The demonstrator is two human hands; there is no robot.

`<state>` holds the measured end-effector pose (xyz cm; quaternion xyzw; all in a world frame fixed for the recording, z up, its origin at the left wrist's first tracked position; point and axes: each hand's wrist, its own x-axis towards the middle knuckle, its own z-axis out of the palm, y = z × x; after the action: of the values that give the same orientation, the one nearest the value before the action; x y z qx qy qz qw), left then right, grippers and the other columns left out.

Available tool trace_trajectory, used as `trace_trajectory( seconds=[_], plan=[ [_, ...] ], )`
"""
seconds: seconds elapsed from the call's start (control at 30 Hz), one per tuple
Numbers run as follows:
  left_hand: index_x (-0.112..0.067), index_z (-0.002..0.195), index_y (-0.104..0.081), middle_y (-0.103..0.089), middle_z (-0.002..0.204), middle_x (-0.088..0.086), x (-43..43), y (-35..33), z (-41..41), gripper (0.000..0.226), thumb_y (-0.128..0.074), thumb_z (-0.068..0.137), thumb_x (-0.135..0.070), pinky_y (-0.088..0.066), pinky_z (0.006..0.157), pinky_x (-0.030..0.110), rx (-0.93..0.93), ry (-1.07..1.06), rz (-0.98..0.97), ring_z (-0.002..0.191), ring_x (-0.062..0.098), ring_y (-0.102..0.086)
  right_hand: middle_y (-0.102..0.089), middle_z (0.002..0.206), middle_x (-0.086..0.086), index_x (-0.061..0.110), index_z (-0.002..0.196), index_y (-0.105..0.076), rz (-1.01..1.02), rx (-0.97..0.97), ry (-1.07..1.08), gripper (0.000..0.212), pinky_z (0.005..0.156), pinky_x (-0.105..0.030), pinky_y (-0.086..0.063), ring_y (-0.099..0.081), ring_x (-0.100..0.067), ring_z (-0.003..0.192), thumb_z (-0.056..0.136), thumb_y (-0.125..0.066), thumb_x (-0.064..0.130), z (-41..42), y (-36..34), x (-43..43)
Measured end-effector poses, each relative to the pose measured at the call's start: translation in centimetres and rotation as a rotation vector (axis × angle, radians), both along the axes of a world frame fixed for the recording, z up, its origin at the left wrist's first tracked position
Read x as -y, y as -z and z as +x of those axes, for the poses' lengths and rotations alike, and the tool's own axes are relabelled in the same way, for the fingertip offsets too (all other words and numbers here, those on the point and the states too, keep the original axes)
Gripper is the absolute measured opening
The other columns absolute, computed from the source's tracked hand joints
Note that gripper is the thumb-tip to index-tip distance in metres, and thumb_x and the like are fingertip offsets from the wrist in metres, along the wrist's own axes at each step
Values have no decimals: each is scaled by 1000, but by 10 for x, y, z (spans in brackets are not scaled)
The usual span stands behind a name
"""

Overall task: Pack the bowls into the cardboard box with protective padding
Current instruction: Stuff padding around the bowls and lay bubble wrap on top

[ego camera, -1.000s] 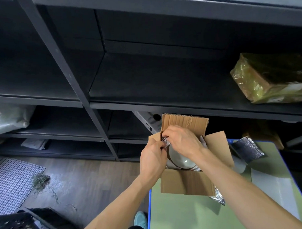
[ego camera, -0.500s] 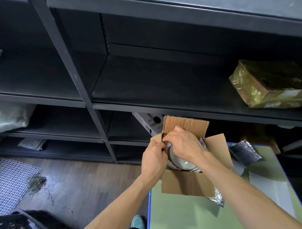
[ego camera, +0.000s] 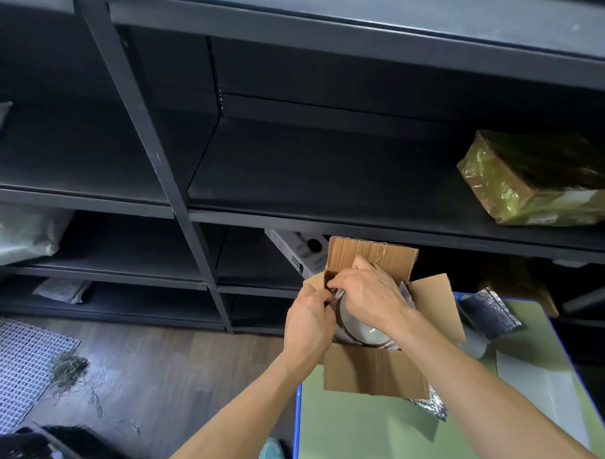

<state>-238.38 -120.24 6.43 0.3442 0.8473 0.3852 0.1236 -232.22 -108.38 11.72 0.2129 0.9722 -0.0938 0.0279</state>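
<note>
An open cardboard box (ego camera: 374,374) stands on the far left corner of a green table (ego camera: 363,436), its flaps up. Inside lies a pale bowl (ego camera: 361,328) with a dark rim, with white and silvery padding around it. My left hand (ego camera: 309,327) is at the box's left wall, fingers curled and pinching the padding edge by the bowl's rim. My right hand (ego camera: 368,292) reaches over the bowl from the right, its fingertips pinching the same padding at the far left corner. What lies under the hands is hidden.
A silver padded pouch (ego camera: 489,312) lies on the table right of the box, and another bit of foil (ego camera: 431,408) pokes out under the box. Dark metal shelving (ego camera: 327,180) rises behind, holding a film-wrapped parcel (ego camera: 539,183). A black crate (ego camera: 31,458) stands on the floor at left.
Both hands stay at the box's far left corner; the fingers have shifted slightly along the padding. The camera view has tilted a little.
</note>
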Motion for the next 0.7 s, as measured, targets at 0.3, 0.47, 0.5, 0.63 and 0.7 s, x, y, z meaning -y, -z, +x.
trace_trajectory(
  seconds=[0.3,0.47,0.5,0.63,0.7],
  plan=[
    [-21,106,-73,-55,97,-9,0,-1,0,21,-56,96,-15,-40,63,9,-1,21,-23,77,10,-56,-63,99,2,28,108,-72,70,87,-69,30,96,-39,-43,-46,-18,100,93,-53,9,-3,-5,7],
    [-23,110,-72,-54,98,-8,6,-1,-2,23,-54,96,-24,-44,66,21,23,51,-72,77,12,-55,-66,122,9,28,126,-67,34,3,-22,53,88,-33,-42,-45,-16,113,85,-48,-1,7,-13,-7],
    [-25,111,-72,-55,97,-8,8,-2,-2,24,-53,96,-27,-44,65,22,20,62,-79,77,13,-55,-65,123,11,29,126,-66,38,-29,2,56,84,-30,-42,-45,-14,112,84,-47,-2,15,-13,-11],
    [-28,109,-70,-61,91,-5,19,-11,8,25,-49,95,-27,-53,67,36,12,74,-73,76,19,-61,-68,111,17,29,114,-73,40,-145,96,49,71,-19,-37,-47,-10,107,84,-52,-4,56,-11,-19],
    [-26,111,-71,-68,100,-5,19,-17,21,26,-50,96,-25,-53,72,34,-4,98,-45,82,17,-63,-70,107,17,28,108,-75,31,-175,112,41,67,-16,-31,-51,-11,104,87,-55,-1,78,-9,-22]
  ],
)
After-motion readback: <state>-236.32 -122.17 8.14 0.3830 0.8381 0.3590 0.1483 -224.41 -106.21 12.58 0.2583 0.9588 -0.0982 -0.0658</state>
